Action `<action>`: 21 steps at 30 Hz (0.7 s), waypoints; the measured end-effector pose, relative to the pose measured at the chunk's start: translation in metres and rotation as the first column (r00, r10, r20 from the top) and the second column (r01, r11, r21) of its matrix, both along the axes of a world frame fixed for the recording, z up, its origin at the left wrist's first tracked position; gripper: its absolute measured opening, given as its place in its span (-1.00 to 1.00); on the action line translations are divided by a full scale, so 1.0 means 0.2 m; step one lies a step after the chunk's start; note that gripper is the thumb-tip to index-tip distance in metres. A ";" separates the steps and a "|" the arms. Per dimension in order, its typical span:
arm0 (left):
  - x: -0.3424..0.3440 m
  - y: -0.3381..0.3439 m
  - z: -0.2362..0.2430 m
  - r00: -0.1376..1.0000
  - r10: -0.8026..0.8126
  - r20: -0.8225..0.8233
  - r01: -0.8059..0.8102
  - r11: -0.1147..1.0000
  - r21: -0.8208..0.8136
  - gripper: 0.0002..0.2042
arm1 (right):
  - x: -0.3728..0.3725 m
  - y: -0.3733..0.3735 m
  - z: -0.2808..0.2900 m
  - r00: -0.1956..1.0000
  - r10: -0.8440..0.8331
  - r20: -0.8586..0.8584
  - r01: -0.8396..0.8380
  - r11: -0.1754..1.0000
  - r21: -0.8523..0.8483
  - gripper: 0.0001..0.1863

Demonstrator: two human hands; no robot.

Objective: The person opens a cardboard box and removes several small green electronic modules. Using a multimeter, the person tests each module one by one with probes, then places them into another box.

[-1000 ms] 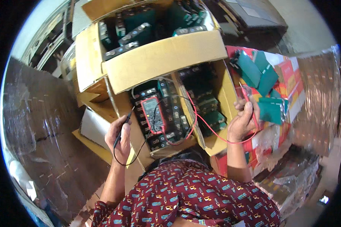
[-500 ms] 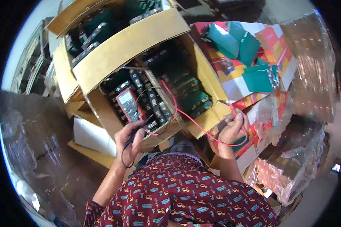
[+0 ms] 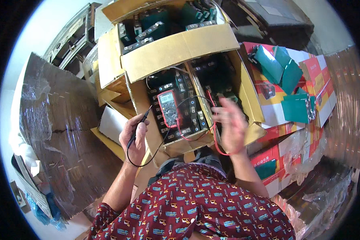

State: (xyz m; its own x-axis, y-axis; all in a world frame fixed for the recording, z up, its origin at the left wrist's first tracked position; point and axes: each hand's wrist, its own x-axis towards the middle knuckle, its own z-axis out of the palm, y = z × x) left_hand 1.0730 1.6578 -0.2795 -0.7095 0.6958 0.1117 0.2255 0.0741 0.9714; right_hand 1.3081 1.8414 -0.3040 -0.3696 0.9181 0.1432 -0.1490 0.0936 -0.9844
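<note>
A red multimeter (image 3: 168, 108) with a lit display lies on rows of dark blocks with metal terminals (image 3: 193, 105) inside an open cardboard box (image 3: 180, 54). At the box's left side, my left hand (image 3: 135, 138) is closed around a black test probe (image 3: 142, 120), its tip pointing up beside the meter. Its black lead sags below the hand. My right hand (image 3: 231, 126) is over the box's right compartment, its fingers blurred by motion. The red lead (image 3: 216, 140) drapes over the divider and loops under this hand; the red probe itself is hidden or smeared there.
Behind stands a second open box (image 3: 110, 60) of similar dark units. Green boards (image 3: 298, 108) lie on red, yellow and white cartons (image 3: 268, 106) at right. Plastic-wrapped cardboard stacks rise at left (image 3: 60, 132) and far right (image 3: 344, 108).
The view has shifted, placing the boxes farther right. My left hand with the black probe has drawn left from the meter. My right hand has moved from the box's right corner over its right compartment.
</note>
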 end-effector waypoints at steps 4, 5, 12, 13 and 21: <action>-0.01 -0.05 0.01 0.997 0.018 -0.076 -0.016 1.000 0.026 -0.76 | -0.51 -0.08 -0.32 0.917 0.154 0.368 -0.228 0.959 0.166 -0.47; -0.01 -0.07 0.00 0.998 0.013 -0.062 -0.012 1.000 0.024 -0.77 | -0.60 -0.09 -0.46 0.883 0.135 0.449 -0.271 0.929 0.253 -0.30; -0.02 -0.26 -0.08 0.991 0.134 -0.012 -0.134 0.991 -0.014 -0.77 | -0.87 -0.24 -0.65 0.538 0.044 0.842 -0.429 0.874 0.229 0.20; -0.02 -0.27 -0.09 0.991 0.136 -0.011 -0.136 0.991 -0.010 -0.77 | -0.88 -0.24 -0.66 0.494 0.062 0.867 -0.424 0.888 0.178 0.14; -0.09 -0.25 -0.14 0.990 0.114 0.084 -0.118 0.992 0.040 -0.76 | -0.57 -0.17 -0.38 0.733 0.105 0.672 -0.347 0.907 0.238 0.26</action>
